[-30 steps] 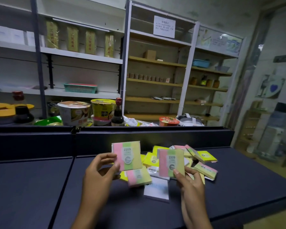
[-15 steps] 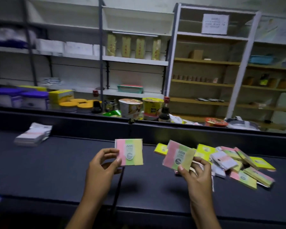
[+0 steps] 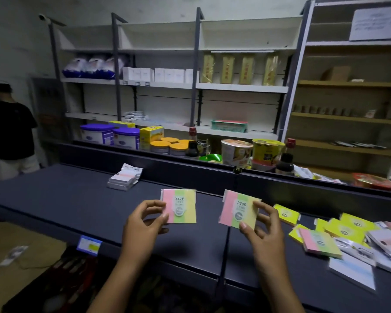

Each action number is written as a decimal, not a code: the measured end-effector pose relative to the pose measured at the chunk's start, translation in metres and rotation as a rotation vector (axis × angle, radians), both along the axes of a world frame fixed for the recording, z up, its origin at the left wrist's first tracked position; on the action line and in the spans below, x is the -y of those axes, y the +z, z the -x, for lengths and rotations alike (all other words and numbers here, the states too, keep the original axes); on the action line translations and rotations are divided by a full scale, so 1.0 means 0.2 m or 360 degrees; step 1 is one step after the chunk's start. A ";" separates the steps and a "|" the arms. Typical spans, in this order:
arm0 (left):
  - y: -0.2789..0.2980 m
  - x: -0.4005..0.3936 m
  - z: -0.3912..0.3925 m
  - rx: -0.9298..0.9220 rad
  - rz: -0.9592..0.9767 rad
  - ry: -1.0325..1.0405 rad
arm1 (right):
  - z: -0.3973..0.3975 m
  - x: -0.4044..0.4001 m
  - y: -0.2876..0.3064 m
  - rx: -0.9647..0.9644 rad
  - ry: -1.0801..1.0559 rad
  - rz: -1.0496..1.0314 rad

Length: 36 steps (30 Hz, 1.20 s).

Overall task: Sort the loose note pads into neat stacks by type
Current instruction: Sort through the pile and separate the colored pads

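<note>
Your left hand (image 3: 145, 224) pinches a striped note pad (image 3: 179, 209) by its left edge, thumb and fingertips clamped on the pink band. The pad is held above the dark counter (image 3: 66, 204), face toward you, stripes running vertically: pink left, green middle, yellow right. The printed "2209" reads upright, so the top edge points away toward the shelves. The pad is close to square; no clear long axis.

Your right hand (image 3: 263, 229) grips a second striped pad (image 3: 238, 213) of the same type, thumb on its lower front, fingers curled round the right edge. This pad is tilted slightly clockwise, its top leaning toward the right; same stripe order, label readable. The two pads are side by side, near each other but apart, both clear of the counter surface.

On the counter at right lies a loose pile of note pads (image 3: 348, 238): yellow ones, another pink-green-yellow one, and white ones with pale pink or blue bands, overlapping at mixed angles. At far left of the counter, against the back rail, sits a stack of white pads (image 3: 124, 178), well apart from the pile.

Behind the rail: purple-lidded tubs (image 3: 110, 136), instant noodle cups (image 3: 251, 152), sauce bottles (image 3: 285, 159). A person in a black shirt (image 3: 7, 129) stands at far left.
</note>
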<state>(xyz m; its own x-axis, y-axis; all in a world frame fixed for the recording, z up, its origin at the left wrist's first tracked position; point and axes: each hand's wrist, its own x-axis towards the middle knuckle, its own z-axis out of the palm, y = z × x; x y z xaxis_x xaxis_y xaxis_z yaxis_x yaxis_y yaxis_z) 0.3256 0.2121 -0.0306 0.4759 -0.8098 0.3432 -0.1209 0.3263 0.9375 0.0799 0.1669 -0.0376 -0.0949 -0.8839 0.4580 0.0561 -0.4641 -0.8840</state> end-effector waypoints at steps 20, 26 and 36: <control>-0.06 0.92 -0.87 0.0443 -0.0339 -0.0138 | -0.89 0.59 0.12 -0.0099 -0.0096 0.0065; -0.11 1.11 -0.95 0.0763 -0.0523 -0.0157 | -1.07 0.77 0.17 -0.0192 -0.0124 0.0084; -0.20 1.17 -0.95 0.1510 -0.0500 -0.0022 | -1.22 0.95 0.14 -0.0309 -0.0158 0.0039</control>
<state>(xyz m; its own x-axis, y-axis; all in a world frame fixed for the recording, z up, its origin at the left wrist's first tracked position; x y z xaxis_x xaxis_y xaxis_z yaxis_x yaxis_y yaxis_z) 0.5151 -0.0212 -0.0709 0.1057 -0.9325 0.3454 -0.8622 0.0871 0.4990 0.3240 -0.0234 -0.0089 -0.0890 -0.8628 0.4976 -0.1610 -0.4806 -0.8620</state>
